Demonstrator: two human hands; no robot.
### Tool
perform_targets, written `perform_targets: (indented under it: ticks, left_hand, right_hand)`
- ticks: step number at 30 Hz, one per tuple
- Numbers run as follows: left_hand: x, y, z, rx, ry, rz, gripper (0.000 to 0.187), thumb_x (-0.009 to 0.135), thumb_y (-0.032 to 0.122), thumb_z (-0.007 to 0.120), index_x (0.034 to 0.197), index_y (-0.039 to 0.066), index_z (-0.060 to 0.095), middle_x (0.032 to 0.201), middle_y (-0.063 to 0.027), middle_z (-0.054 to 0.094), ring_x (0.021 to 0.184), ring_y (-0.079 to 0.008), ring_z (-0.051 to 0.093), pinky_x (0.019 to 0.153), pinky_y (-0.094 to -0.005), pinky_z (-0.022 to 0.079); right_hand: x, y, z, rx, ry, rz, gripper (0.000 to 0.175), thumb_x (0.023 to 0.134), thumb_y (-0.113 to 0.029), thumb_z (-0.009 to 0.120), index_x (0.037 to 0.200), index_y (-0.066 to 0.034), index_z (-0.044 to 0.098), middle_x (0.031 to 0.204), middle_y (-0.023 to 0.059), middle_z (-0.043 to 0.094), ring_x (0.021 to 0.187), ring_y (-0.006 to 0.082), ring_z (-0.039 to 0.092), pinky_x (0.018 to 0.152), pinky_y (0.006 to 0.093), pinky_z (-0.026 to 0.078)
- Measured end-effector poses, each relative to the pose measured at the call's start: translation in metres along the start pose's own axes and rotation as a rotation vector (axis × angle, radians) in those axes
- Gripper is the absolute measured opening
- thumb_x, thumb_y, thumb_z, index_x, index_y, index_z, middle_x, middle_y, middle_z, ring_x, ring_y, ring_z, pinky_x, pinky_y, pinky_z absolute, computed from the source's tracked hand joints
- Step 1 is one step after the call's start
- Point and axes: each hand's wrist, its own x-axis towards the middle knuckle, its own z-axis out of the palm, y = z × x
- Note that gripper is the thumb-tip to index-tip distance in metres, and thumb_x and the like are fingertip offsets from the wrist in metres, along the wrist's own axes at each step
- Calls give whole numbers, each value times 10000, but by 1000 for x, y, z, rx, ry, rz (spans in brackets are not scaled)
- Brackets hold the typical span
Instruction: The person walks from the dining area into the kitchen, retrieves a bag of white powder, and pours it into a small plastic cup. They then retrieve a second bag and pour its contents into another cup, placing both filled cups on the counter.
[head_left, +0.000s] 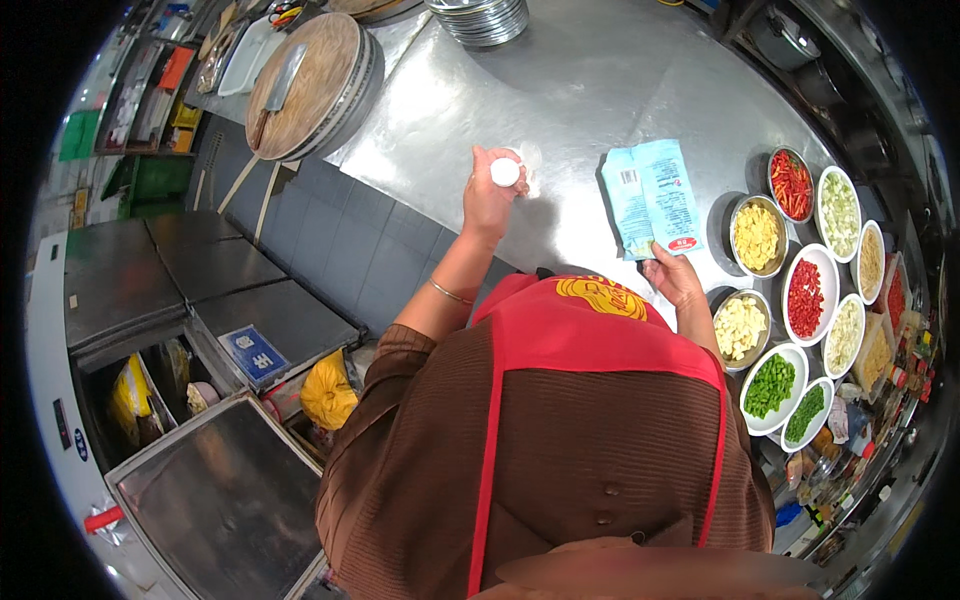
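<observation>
My left hand (486, 199), a bangle on its wrist, is closed around a small white round object (505, 172), perhaps a cap or a little container. Just beyond the fingers is something clear and thin (531, 158), too faint to identify. In my right hand (672, 276) is the near edge of a light-blue printed packet (652, 196), pinched between thumb and fingers. The packet bears writing and a barcode, and it is over the stainless-steel table (585, 97).
Bowls of cut food stand to the right, among them red chillies (790, 184), sliced yellow pieces (756, 238) and chopped greens (770, 385). A cleaver (286, 79) lies on a round wooden chopping block (322, 67). Stacked metal plates (480, 19) stand at the back. Left is a steel cabinet door (217, 487).
</observation>
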Motion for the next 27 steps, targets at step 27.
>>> perform_targets:
  ticks: [27]
  left_hand:
    - [13,-19,-13,-251,-51,-282,666,1028,606,236,868,41,551,709,-66,509,608,-176,477,597,-323,425]
  right_hand:
    - [-40,-15,102,-929,229,-325,241,941,-179,651,1049,36,665,816,51,667,686,97,592,631,245,488]
